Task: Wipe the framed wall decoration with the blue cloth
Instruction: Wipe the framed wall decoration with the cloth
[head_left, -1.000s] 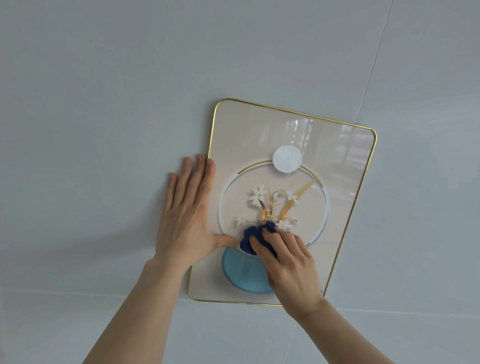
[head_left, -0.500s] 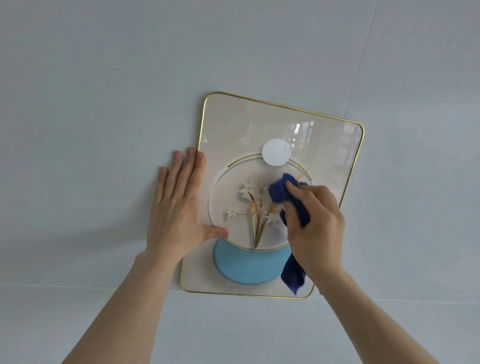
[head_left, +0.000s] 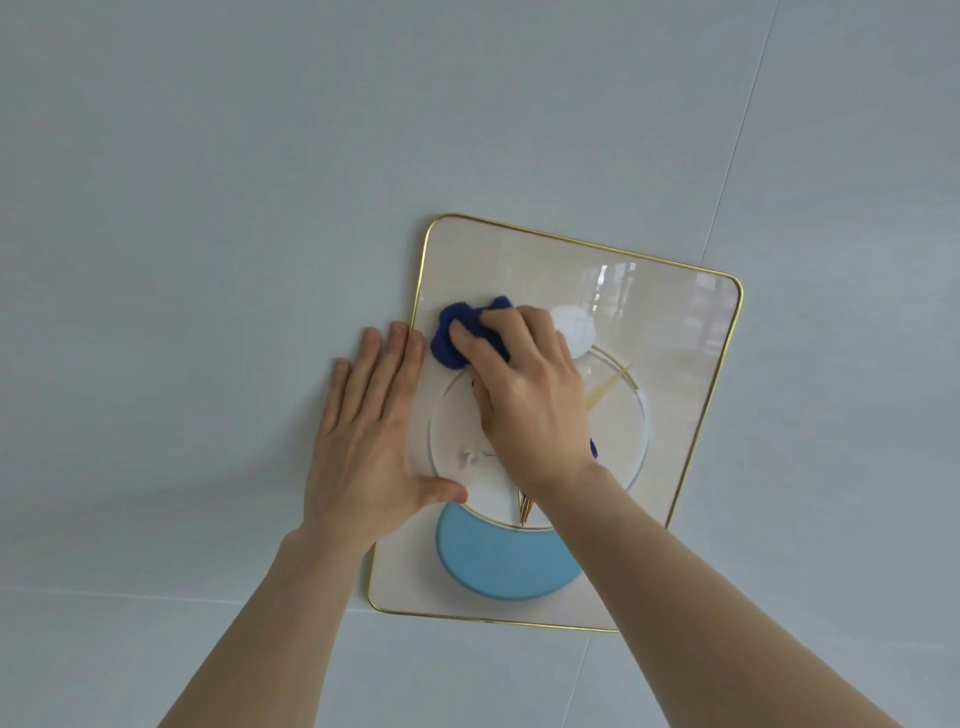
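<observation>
The framed wall decoration (head_left: 675, 332) hangs on a pale wall: a cream panel with a thin gold rim, a white disc, a ring and a light blue half-circle at the bottom. My right hand (head_left: 524, 400) presses the bunched dark blue cloth (head_left: 457, 332) against the panel's upper left part, close to the gold rim. My left hand (head_left: 369, 436) lies flat, fingers together, over the frame's left edge, thumb on the panel. The flower motif is mostly hidden behind my right hand.
The pale grey wall (head_left: 208, 208) is made of large panels with thin seams, one running diagonally above the frame's right side and one horizontally below it.
My right hand has swept the cloth from the lower middle, over to the right of the ring, then up and across to the upper left. My left hand has stayed on the frame's left edge.
</observation>
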